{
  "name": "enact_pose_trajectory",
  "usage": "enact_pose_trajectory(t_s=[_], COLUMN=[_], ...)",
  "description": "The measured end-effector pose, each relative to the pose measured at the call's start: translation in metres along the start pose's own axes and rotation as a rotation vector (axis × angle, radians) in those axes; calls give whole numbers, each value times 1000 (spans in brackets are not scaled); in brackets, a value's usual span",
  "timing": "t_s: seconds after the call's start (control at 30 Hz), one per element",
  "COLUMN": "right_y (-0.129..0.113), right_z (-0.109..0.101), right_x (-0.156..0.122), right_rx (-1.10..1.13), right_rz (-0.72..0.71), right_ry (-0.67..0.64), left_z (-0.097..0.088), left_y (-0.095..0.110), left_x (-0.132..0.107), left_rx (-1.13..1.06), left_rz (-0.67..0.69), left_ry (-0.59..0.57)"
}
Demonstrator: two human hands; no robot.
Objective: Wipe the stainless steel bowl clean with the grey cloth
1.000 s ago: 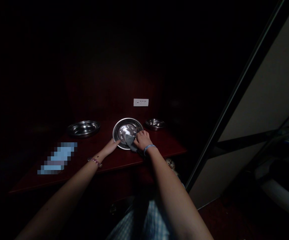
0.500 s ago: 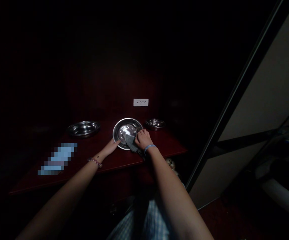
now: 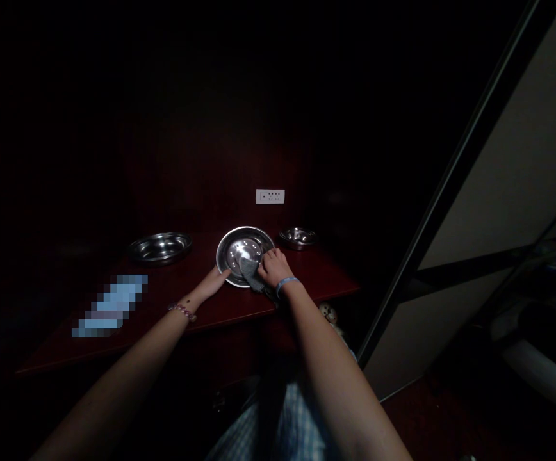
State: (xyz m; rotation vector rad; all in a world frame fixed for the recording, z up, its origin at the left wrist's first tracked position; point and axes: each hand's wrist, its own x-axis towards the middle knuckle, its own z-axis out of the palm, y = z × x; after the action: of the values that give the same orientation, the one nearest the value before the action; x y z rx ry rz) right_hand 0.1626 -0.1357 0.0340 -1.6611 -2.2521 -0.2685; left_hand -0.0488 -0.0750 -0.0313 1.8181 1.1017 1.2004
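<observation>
A round steel plate (image 3: 239,244) lies on a dark red wooden table (image 3: 177,301). My right hand (image 3: 273,267), with a blue band on the wrist, is closed on a grey cloth (image 3: 250,270) pressed into the plate's near right part. My left hand (image 3: 214,282) rests on the table with its fingers against the plate's near left rim; the fingertips are partly hidden. A beaded bracelet sits on my left wrist.
A wider steel dish (image 3: 161,246) stands to the left and a small steel bowl (image 3: 298,237) to the right of the plate. A blurred pale patch (image 3: 109,305) lies at the table's left. A white socket panel (image 3: 269,196) is on the back wall. A dark-framed panel (image 3: 455,192) rises on the right.
My right hand with the cloth has shifted slightly back and forth on the plate. My left hand has stayed at the rim.
</observation>
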Motion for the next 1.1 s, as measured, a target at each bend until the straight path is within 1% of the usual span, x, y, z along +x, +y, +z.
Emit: enact_pose_trajectory(t_s=[0.17,0.33,0.5,0.77,1.1], right_y=[4,4,3,2,3], right_z=[2,0,1,-1,-2], right_x=[-1,0,1,1,0], right_rx=[1,-13,-14,-20,-17], right_rz=[-35,-14,-3,26,-7], right_ry=[11,-7,16,-12,3], left_z=[-1,0,-1,0,0], left_y=[-4,-6,-2,7,2], left_x=[1,2,-1,-4,-2], left_rx=[2,33,42,33,44], left_rz=[15,10,-3,-31,-9], left_ry=[-5,3,-2,11,-6])
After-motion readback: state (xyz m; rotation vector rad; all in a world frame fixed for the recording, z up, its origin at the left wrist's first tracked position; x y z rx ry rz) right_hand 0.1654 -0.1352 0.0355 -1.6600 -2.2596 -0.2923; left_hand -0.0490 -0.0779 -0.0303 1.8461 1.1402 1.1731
